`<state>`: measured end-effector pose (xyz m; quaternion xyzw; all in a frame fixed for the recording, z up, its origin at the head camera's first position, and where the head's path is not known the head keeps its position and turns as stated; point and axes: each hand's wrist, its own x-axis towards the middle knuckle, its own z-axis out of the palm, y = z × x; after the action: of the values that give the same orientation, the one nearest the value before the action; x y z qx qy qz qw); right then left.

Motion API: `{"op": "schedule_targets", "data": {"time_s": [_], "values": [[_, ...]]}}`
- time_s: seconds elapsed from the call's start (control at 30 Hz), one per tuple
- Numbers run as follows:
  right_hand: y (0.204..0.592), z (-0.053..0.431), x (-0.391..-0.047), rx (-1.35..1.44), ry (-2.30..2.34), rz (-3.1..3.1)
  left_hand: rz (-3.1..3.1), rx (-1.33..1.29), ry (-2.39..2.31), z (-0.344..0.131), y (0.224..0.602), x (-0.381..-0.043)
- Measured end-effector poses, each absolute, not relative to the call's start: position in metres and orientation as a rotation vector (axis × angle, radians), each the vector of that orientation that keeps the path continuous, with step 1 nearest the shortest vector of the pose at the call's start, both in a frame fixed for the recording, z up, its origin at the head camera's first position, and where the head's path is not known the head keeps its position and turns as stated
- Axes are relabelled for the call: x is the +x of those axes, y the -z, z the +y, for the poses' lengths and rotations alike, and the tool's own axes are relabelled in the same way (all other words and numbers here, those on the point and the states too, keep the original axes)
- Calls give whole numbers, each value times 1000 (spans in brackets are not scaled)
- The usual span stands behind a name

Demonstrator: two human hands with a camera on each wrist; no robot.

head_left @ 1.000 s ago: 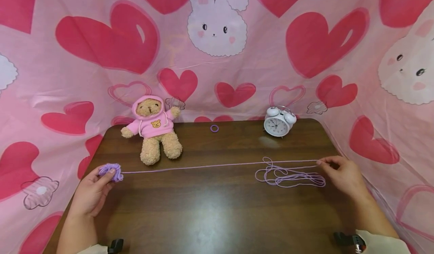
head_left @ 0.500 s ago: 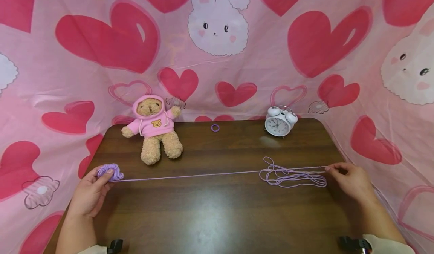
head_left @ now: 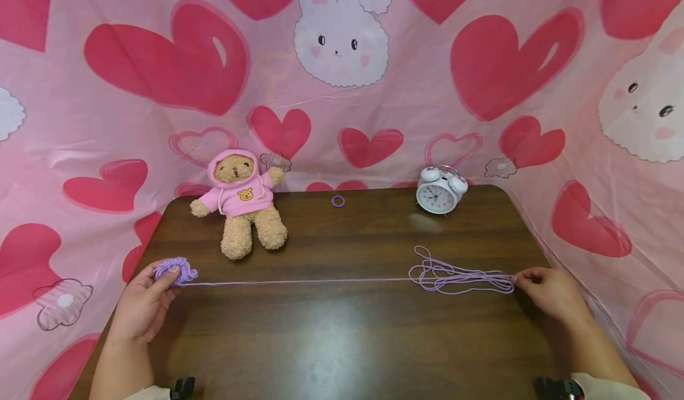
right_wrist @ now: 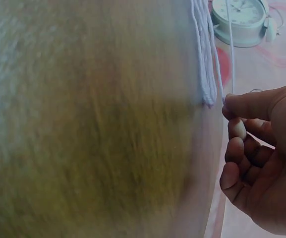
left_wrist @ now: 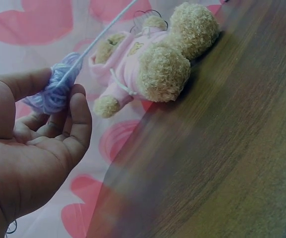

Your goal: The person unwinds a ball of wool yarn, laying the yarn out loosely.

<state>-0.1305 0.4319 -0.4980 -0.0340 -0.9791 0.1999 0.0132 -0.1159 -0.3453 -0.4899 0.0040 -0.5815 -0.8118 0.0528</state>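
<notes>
At the left of the table, my left hand [head_left: 143, 305] holds a small ball of purple yarn [head_left: 176, 269] between thumb and fingers; the left wrist view shows the yarn ball [left_wrist: 58, 84] pinched there. From it a straight strand [head_left: 299, 282] runs across to a pile of loose yarn loops [head_left: 454, 278] on the right. My right hand [head_left: 556, 296] pinches the yarn at the pile's right end. In the right wrist view, thumb and forefinger of the right hand [right_wrist: 261, 148] meet on a strand of yarn [right_wrist: 232, 59], beside the hanging-looking loops [right_wrist: 204, 64].
A teddy bear [head_left: 243, 204] in a pink hoodie sits at the back left of the brown table [head_left: 331, 340]. A purple ring [head_left: 338, 201] lies at the back middle. A white alarm clock [head_left: 439, 192] stands back right. A pink heart-patterned cloth [head_left: 342, 109] surrounds the table.
My right hand has moved toward me and slightly outward, bringing its strand down to the loop pile. The long strand has come closer to me; my left hand stays nearly in place.
</notes>
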Motion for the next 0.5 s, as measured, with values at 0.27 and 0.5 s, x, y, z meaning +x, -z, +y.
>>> {"op": "schedule_targets", "data": {"time_s": [0.27,0.5], "values": [[504,437,-133,-119,-587,-3090,-1744,21,2465,-346,488,-115],[510,433,-134,-133,-619,-3089,-1724,1,2481,-341,487,-116]]}}
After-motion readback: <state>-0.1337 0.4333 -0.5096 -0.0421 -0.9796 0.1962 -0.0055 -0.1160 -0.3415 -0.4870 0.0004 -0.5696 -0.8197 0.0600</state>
